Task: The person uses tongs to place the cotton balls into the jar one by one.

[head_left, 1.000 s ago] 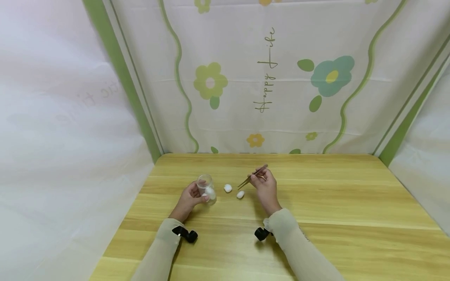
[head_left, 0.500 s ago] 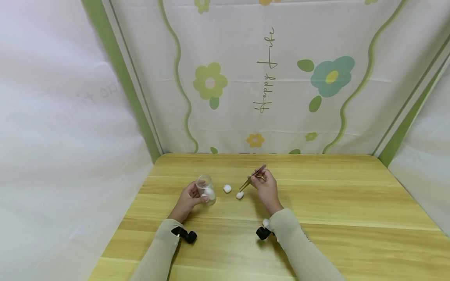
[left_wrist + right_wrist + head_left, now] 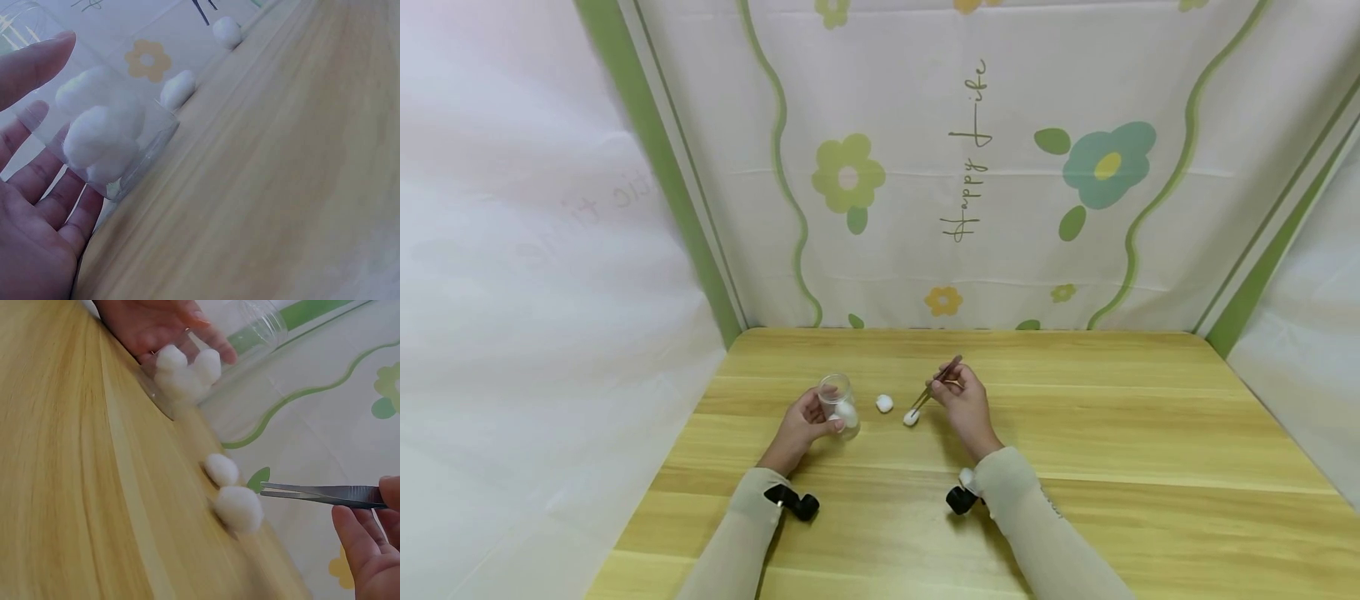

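My left hand (image 3: 799, 432) holds a clear, lidless jar (image 3: 835, 390) upright on the table, thumb on one side and fingers on the other. Several white cotton balls (image 3: 103, 137) lie in the jar's lower part. With thumb and fingers, my right hand (image 3: 967, 408) pinches metal tweezers (image 3: 344, 495), points slanting down to the left. Their tips are slightly parted, just over the right-hand cotton ball (image 3: 239, 509); whether they touch it I cannot tell. A second loose cotton ball (image 3: 884, 403) lies between that one and the jar.
The wood-grain table (image 3: 1135, 433) ends at a flowered curtain (image 3: 910, 242) along its back edge. White cloth walls (image 3: 550, 333) stand to the sides. Small black cameras (image 3: 806, 507) are strapped at both wrists.
The right hand has lowered the tweezers, bringing their tips from above down to the right-hand cotton ball. The left hand and jar have stayed nearly still.
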{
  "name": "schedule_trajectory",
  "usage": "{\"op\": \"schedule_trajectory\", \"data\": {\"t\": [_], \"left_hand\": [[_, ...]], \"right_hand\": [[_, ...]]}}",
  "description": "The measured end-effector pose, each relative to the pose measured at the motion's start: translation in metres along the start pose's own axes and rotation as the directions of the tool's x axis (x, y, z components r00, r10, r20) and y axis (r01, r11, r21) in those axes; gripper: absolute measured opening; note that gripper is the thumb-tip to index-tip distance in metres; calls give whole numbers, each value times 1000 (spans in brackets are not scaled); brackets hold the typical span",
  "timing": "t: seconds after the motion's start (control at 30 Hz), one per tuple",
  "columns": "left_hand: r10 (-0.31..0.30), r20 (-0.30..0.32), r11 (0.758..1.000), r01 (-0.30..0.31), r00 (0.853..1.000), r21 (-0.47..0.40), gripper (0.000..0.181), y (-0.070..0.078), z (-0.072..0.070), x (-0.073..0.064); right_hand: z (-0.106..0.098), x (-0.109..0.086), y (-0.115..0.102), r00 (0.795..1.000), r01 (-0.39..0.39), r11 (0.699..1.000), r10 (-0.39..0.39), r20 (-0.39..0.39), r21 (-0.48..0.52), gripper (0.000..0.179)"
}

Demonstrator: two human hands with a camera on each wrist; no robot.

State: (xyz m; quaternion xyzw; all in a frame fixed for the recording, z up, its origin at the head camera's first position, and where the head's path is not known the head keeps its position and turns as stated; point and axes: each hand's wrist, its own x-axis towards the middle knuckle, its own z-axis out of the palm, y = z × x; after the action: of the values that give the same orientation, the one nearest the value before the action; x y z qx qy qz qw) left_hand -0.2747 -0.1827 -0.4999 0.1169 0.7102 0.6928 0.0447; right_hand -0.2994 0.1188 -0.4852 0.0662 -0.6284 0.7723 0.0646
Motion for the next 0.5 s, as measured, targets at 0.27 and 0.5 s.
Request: {"op": "schedule_trajectory", "data": {"t": [0.27, 0.5], "left_hand": [[11, -14, 1000, -11, 1000, -18, 64, -9, -2, 3], [-9, -2, 1000, 9, 1000, -11, 63, -7, -2, 2]], "right_hand": [[-1, 0, 0, 1000, -7, 1000, 8, 13, -26, 26], [0, -1, 2, 1000, -2, 997, 4, 21, -72, 26]]}}
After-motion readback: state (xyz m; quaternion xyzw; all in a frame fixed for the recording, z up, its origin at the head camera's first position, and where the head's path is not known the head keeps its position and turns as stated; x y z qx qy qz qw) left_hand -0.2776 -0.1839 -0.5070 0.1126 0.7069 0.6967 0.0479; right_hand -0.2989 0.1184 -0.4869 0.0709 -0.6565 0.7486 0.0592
